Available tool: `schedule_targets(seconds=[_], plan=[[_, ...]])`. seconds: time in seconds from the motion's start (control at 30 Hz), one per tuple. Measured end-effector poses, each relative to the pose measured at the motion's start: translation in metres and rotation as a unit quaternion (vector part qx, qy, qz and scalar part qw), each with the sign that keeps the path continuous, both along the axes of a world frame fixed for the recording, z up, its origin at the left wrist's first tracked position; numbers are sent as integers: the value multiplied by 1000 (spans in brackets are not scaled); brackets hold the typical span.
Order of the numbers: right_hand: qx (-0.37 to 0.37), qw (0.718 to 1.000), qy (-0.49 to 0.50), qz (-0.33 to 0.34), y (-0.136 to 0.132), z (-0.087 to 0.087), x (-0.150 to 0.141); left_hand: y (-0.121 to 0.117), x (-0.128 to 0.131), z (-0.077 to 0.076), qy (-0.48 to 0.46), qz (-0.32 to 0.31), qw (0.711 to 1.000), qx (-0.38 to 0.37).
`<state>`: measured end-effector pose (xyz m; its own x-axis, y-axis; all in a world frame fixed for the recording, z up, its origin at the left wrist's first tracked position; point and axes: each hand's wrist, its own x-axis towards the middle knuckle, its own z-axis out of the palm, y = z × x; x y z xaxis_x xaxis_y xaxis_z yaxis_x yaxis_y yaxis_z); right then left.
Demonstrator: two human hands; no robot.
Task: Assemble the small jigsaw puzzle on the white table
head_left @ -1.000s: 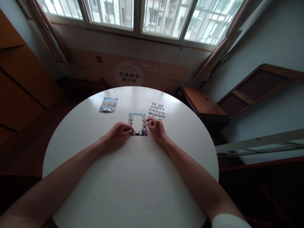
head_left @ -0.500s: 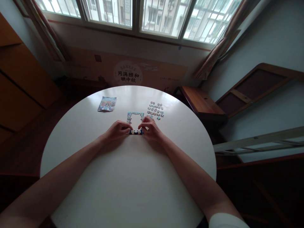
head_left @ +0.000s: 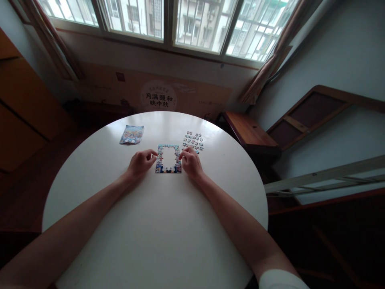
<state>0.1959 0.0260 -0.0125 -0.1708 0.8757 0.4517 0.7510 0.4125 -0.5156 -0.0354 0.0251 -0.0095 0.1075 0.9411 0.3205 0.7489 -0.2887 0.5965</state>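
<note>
A jigsaw puzzle frame (head_left: 168, 170) of joined pieces lies flat on the white table, with a blank opening in its middle. Its upper edge is light blue and its lower edge dark. At its left side is my left hand (head_left: 142, 161), fingers curled and the fingertips against the edge. My right hand (head_left: 191, 161) is bent the same way at the right side, its fingertips touching the border. Loose puzzle pieces (head_left: 197, 139) are spread in rows just beyond my right hand.
A printed picture packet (head_left: 131, 134) lies at the far left of the round white table (head_left: 156, 233). Beyond the table's right edge stands a wooden bench (head_left: 251, 128). Windows and a wall with a printed banner (head_left: 158, 98) are behind it.
Both hands have moved from the puzzle's lower corners up and outward to its sides, uncovering the whole lower edge. The camera view has shifted slightly.
</note>
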Motion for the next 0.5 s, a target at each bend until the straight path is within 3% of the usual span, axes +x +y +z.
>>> schedule_targets(seconds=[0.17, 0.5], plan=[[-66, 997, -38, -28, -5, 6, -2, -1, 0, 4, 71, 20, 996, -44], [-58, 992, -106, -29, -5, 3, -4, -4, 3, 6, 96, 24, 994, -50]])
